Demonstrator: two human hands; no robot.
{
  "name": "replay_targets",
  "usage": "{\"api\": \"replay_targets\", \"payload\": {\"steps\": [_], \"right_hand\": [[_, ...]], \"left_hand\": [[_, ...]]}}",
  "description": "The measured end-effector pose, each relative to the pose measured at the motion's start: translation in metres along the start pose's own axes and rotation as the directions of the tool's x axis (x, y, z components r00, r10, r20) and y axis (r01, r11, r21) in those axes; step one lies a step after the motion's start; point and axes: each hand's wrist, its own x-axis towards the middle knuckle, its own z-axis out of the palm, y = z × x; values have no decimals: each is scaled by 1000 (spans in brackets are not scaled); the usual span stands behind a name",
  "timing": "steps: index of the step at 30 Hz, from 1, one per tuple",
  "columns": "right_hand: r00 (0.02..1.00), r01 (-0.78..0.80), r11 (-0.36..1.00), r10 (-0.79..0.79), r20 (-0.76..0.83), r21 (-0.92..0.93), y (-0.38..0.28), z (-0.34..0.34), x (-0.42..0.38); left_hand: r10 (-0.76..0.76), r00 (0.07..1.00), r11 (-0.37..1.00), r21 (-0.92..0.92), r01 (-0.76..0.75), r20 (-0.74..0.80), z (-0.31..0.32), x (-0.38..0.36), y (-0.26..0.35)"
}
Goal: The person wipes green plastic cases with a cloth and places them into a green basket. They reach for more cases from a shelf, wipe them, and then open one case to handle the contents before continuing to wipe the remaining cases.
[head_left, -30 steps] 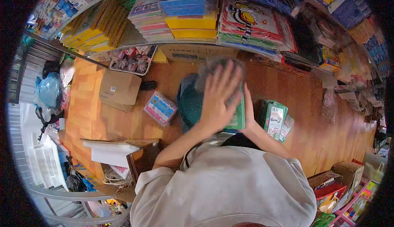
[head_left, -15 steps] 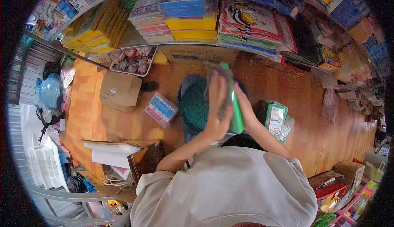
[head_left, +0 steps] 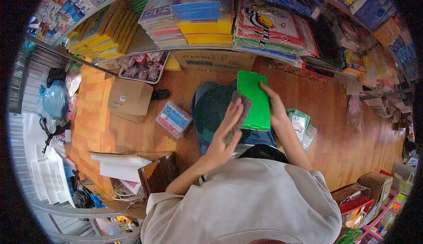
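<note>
Hands (head_left: pixel 221 143) holding grey cloth (head_left: pixel 243 108), green case (head_left: pixel 256 98)

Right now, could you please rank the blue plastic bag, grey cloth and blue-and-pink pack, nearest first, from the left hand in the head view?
1. Grey cloth, in the left hand.
2. Blue-and-pink pack, floor, left.
3. Blue plastic bag, far left.

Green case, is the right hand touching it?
Touching. The head view shows the right hand holding the green case by its right edge, a fingertip overlapping it.
</note>
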Motion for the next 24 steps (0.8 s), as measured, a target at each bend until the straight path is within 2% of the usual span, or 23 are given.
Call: {"api": "replay_targets", "payload": {"steps": [1,2,3,5,7,8,10,11,14,15,16,18,19,20,22,24], "right_hand": [[999,0,1000,1,32,-25,-1,-4,1],[999,0,1000,1,32,-24,-2,2,-2],[996,20,999,-17,83,-35,-2,13,-8],[991,41,998,-35,132,-45,5,13,-10],[971,-115,989,132,197,-94,23,-2,-5],[971,-115,989,132,198,-94,29,4,-11],[990,-78,997,78,114,-9,39,21,-24],[979,-80,996,83,184,-24,39,16,-20],[982,-21,999,27,188,-33,31,17,-17],[990,17,1000,-20,141,20,27,27,-22],[990,23,999,-26,142,23,23,21,-20],[970,-87,996,80,228,21,14,-7,-11],[959,-185,977,157,235,104,14,-17,4],[959,-187,977,159,234,104,12,-11,-1],[989,-90,992,99,109,-83,9,8,-20],[990,-79,993,89,111,-88,20,16,-23]], "left_hand": [[0,1000,1000,1,0,-1,0,-1,3],[22,994,961,271,-49,104,-1,-1,6],[15,977,850,512,-124,211,-1,-1,7],[8,976,875,470,-112,217,7,5,3],[20,977,898,425,-112,214,12,15,-3],[21,977,898,426,-112,214,9,24,-5],[27,978,837,531,-135,207,-1,46,-9],[1,984,829,550,-100,177,-6,55,-14],[-36,989,792,607,-57,140,-12,61,-18],[-32,989,791,608,-63,145,-7,58,-15],[-19,973,808,577,-120,229,3,48,-8],[-46,923,842,511,-170,382,24,26,16],[-20,919,845,498,-195,394,30,17,19],[5,914,847,484,-219,405,34,11,19],[3,934,817,538,-208,358,24,23,10],[21,973,751,639,-166,229,8,45,-2]]}}
